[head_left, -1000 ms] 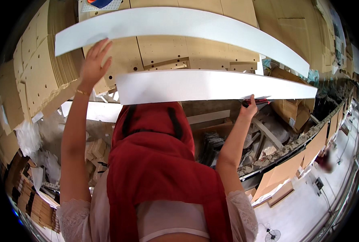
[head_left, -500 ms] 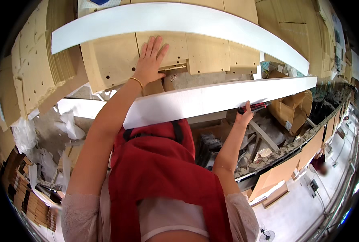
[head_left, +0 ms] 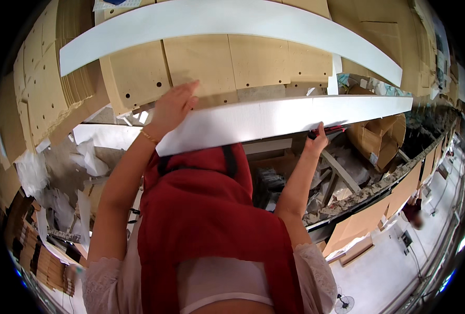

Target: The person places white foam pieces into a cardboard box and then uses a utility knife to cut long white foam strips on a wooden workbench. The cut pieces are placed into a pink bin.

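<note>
A long white board (head_left: pixel 264 123) lies across in front of me, just above my red apron, its right end tapering in the view. My left hand (head_left: pixel 172 107) is by the board's left end, palm turned sideways and fingers stretched toward the right, nothing in them. Whether it touches the board I cannot tell. My right hand (head_left: pixel 316 144) grips a red-and-black hand tool (head_left: pixel 331 131) whose exact kind is partly hidden. Its thumb rests at the board's near edge. Farther off, a second long white board (head_left: pixel 217 20) lies on tan cardboard panels (head_left: pixel 201 68).
At left stands a stack of cardboard panels (head_left: pixel 36 78) with small holes. Crumpled clear plastic (head_left: pixel 32 175) hangs below it. An open cardboard box (head_left: pixel 381 138) sits at right, beside a worn ledge (head_left: pixel 358 193). Another white strip (head_left: pixel 104 136) lies behind my left forearm.
My left hand has come off the cardboard panels, moving nearer and to the left, to the near board's left end. My right hand still holds the tool, almost in place.
</note>
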